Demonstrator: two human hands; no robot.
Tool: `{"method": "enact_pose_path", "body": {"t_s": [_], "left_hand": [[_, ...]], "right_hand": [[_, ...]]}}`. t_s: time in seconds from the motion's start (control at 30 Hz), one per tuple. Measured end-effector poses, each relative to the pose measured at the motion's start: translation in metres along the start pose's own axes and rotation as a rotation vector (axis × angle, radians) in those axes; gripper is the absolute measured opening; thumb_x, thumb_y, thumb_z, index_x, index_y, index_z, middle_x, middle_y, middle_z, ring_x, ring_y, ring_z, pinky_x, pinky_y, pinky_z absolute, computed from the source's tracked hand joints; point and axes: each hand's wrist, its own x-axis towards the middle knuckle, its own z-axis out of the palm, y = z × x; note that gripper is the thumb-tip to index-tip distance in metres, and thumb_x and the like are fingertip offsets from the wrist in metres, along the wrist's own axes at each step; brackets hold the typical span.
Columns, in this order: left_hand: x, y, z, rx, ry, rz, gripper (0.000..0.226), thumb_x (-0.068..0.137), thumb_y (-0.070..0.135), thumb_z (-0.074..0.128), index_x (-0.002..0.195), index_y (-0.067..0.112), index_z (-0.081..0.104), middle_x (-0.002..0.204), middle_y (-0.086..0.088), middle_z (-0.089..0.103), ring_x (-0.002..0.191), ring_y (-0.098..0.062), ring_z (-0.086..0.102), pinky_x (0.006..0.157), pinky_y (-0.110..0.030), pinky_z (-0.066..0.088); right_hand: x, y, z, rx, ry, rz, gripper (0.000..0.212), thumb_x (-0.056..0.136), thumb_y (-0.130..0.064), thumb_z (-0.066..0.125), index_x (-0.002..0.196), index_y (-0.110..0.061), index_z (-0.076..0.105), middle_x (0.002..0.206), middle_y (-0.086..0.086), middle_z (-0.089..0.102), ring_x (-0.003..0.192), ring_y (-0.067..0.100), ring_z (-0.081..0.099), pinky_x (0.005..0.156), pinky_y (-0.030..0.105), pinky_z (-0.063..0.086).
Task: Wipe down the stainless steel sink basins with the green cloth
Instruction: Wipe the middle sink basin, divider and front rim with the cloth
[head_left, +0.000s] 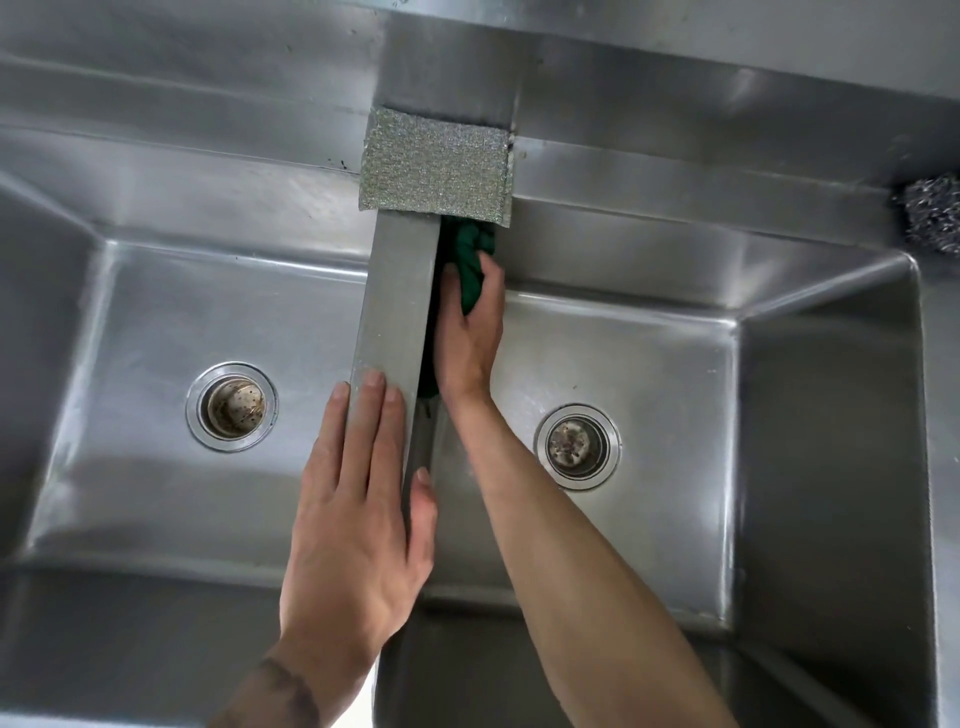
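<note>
I look down on a brushed stainless steel sink: the left basin (156, 322) and right basin (649, 364) are split by a flat divider (400, 291). A silver scouring pad (436, 166) lies across the divider's far end, and steel wool (930, 208) sits on the ledge at far right. My left hand (358, 525) lies flat on the divider, fingers straight. My right hand (467, 343) clutches the bunched green cloth (470, 265) against the divider wall inside the right basin.

Green cloth (470, 260) in right hand (467, 348)
</note>
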Motion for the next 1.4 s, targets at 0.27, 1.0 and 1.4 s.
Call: {"method": "enact_pose_path", "body": {"t_s": [0.27, 1.0, 1.4], "left_hand": [[0.002, 0.0, -0.001, -0.033, 0.042, 0.042, 0.056, 0.112, 0.018, 0.027, 0.155, -0.017, 0.034, 0.167, -0.031, 0.031, 0.16, -0.046, 0.022, 0.13, -0.059, 0.024], [0.002, 0.002, -0.002, -0.06, 0.045, 0.01, 0.057, 0.114, 0.021, 0.018, 0.156, -0.014, 0.036, 0.169, -0.028, 0.031, 0.161, -0.044, 0.021, 0.131, -0.057, 0.024], [0.001, 0.0, -0.004, -0.17, 0.09, 0.036, 0.051, 0.11, 0.009, 0.03, 0.154, -0.015, 0.037, 0.166, -0.029, 0.033, 0.16, -0.041, 0.019, 0.128, -0.059, 0.027]], "right_hand": [[-0.03, -0.02, -0.014, 0.099, -0.03, -0.012, 0.028, 0.105, -0.033, 0.057, 0.131, -0.021, 0.059, 0.129, 0.003, 0.065, 0.121, 0.018, 0.059, 0.107, 0.036, 0.047], [-0.012, 0.034, -0.008, -0.04, -0.024, 0.212, 0.051, 0.09, -0.053, 0.054, 0.134, -0.029, 0.059, 0.13, 0.004, 0.064, 0.121, 0.021, 0.06, 0.11, 0.047, 0.047], [-0.058, 0.053, -0.028, -0.052, -0.087, 0.236, 0.035, 0.101, -0.042, 0.054, 0.134, -0.029, 0.058, 0.125, 0.0, 0.061, 0.116, 0.008, 0.058, 0.106, 0.042, 0.048]]}}
